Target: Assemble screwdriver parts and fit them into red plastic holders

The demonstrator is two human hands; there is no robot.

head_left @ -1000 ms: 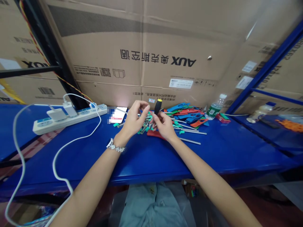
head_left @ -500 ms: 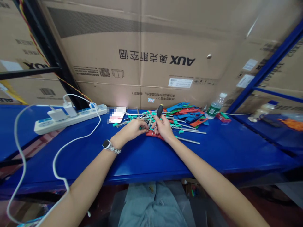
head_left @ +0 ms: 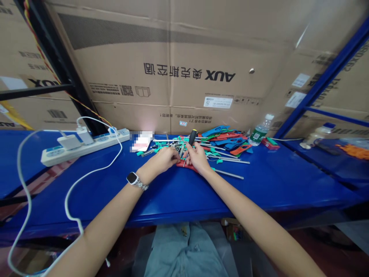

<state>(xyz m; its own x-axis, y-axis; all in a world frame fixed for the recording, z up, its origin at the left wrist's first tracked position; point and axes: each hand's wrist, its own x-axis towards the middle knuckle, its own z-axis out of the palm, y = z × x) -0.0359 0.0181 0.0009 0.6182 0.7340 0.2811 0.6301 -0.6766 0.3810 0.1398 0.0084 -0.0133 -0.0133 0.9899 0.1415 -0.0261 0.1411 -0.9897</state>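
My right hand (head_left: pixel 198 157) is closed around a screwdriver (head_left: pixel 192 137) with a black and yellow handle; its thin shaft slants down toward a red plastic piece (head_left: pixel 187 166) on the blue table. The fingers of my left hand (head_left: pixel 165 158) are pinched at the left end of that red piece, partly hiding it. Just behind both hands lies a heap of metal rods with green ends (head_left: pixel 180 142). To the right of it are piled flat blue, red and orange plastic pieces (head_left: pixel 230 142).
A white power strip (head_left: pixel 89 147) with chargers and a looping white cable stands on the blue table (head_left: pixel 173 196) at left. A water bottle (head_left: pixel 259 130) and a small red box (head_left: pixel 270 144) are at right. Large cardboard boxes (head_left: pixel 184 46) form the back.
The view has shifted slightly. Both hands stay at the red plastic piece, and the screwdriver is still in my right hand, moved only a little.
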